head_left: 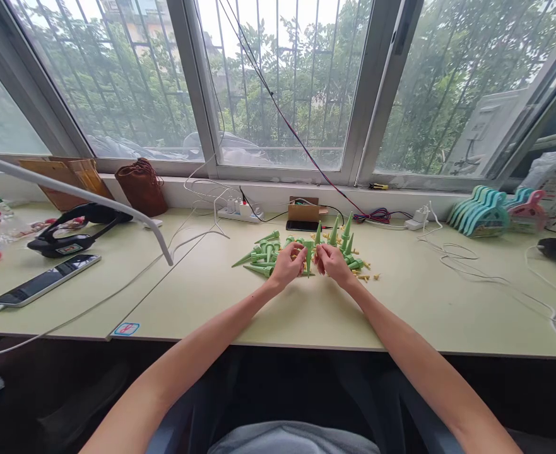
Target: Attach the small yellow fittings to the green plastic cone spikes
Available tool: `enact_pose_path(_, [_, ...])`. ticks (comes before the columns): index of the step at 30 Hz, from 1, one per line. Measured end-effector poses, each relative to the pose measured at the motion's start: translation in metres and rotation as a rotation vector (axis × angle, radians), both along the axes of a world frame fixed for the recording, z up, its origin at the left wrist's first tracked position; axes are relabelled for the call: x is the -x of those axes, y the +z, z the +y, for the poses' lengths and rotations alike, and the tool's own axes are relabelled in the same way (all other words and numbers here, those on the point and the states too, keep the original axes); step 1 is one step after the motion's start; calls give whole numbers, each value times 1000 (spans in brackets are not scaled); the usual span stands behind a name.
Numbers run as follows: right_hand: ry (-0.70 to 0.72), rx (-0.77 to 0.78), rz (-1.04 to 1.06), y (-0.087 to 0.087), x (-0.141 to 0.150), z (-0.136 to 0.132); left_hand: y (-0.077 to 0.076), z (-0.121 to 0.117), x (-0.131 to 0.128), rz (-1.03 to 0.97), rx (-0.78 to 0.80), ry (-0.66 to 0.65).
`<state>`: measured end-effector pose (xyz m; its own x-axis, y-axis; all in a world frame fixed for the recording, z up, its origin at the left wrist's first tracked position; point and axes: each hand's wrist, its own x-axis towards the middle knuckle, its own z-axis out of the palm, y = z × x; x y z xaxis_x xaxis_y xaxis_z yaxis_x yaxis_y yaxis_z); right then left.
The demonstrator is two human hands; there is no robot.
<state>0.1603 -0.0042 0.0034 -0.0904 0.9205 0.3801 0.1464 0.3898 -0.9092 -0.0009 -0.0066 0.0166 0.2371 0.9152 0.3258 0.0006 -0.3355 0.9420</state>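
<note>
My left hand pinches a green plastic spike, its point downward, above the table's middle. Close beside it, my right hand has its fingers pressed together; what they hold, if anything, is too small to make out. A heap of similar green spikes lies to the left of and behind my hands. Beyond my right hand, several green spikes stand with their points up. Small yellow pieces are scattered by my right hand.
Behind the spikes, a phone leans by a small cardboard box. A power strip and cables lie near the window. At left are a large phone, a black headset and a white bent arm. Hangers stand right.
</note>
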Motion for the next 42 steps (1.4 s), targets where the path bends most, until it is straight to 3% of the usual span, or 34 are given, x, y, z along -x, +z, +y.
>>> enact_pose_path(6, [0,-9,2,1,0,0,2,-3,-2,-31,50,-71])
enact_pose_path(17, [40,-59,30,2,2,-2,9,-3,-1,-183,320,-29])
enact_pose_path(24, [102,-65,38,6,3,-6,14,-5,0,-225,473,-137])
enact_pose_path(30, [121,-62,40,7,3,-7,15,-5,3,-204,514,-145])
enact_pose_path(42, [102,-44,-8,10,2,-11,14,-6,6,-183,447,-160])
